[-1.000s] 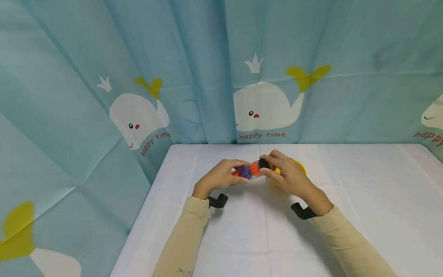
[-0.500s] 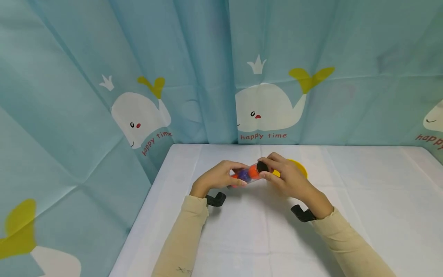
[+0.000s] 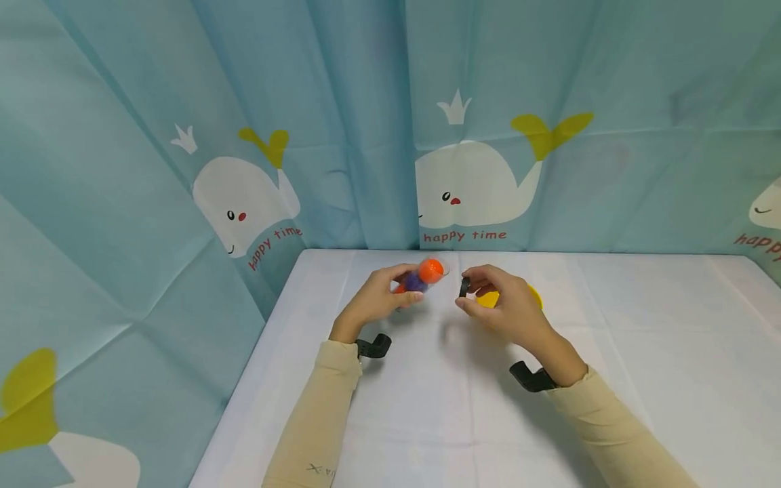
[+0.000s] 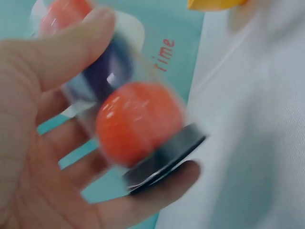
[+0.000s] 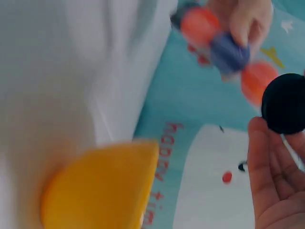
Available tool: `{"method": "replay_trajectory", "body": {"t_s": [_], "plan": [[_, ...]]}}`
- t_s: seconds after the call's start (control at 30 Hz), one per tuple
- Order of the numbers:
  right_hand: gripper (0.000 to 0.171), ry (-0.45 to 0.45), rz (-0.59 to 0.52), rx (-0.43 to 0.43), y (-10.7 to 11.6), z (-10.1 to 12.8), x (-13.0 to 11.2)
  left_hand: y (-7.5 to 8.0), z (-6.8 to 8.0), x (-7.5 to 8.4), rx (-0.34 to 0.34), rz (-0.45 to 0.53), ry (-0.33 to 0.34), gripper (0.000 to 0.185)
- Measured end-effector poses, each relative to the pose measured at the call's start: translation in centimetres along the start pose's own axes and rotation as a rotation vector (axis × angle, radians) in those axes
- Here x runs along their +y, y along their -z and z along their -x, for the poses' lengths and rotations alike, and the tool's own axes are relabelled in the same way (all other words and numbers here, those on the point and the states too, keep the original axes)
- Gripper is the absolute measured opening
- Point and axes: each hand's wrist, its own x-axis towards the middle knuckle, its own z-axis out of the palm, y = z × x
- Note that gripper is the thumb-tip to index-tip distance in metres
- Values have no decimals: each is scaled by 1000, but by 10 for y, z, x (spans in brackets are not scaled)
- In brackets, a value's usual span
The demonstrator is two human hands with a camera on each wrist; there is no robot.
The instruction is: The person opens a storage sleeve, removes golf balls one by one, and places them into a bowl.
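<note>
My left hand (image 3: 374, 296) grips a clear tube (image 4: 78, 98) holding an orange ball (image 3: 431, 270), a purple ball (image 4: 112, 62) and another orange ball (image 4: 140, 121). Its upper end is uncapped and tilts up to the right. A black cap (image 4: 164, 157) covers the lower end, with a left fingertip under it. To the right, my right hand (image 3: 509, 305) pinches a second black cap (image 5: 286, 104) between thumb and fingers, apart from the tube.
A yellow bowl (image 3: 534, 296) stands on the white-covered table (image 3: 641, 352) behind my right hand, partly hidden by it. Past the table's far edge hangs a blue curtain (image 3: 348, 135) printed with whales. Both wrists wear black camera mounts (image 3: 531, 377).
The black cap has come off the tube's right end and stays in my right hand. My left hand has drawn the tube left and up, tilting its uncapped end higher.
</note>
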Motion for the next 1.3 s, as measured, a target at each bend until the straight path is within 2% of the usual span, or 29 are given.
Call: {"method": "replay_trajectory", "body": {"t_s": [0.07, 0.17, 0.33, 0.47, 0.67, 1.07, 1.3], "plan": [[40, -71, -22, -30, -7, 1, -2, 1, -1, -1, 63, 11, 11, 52], [38, -109, -41, -75, -19, 2, -4, 4, -2, -4, 126, 17, 16, 52], [36, -114, -23, -138, -41, 6, -2, 7, -2, -4, 163, 32, 3, 52], [34, -165, 12, -203, -55, 10, 1, 7, 0, -5, 167, 37, 1, 52], [35, -204, 129, -226, -65, 15, 3, 5, 1, -8, 160, 48, 6, 51], [36, -252, 181, -244, -64, 15, 4, 3, 2, -9, 143, 51, 9, 50], [38, -251, 233, -263, -61, 16, 5, 1, -1, -8, 129, 32, 9, 52]]}}
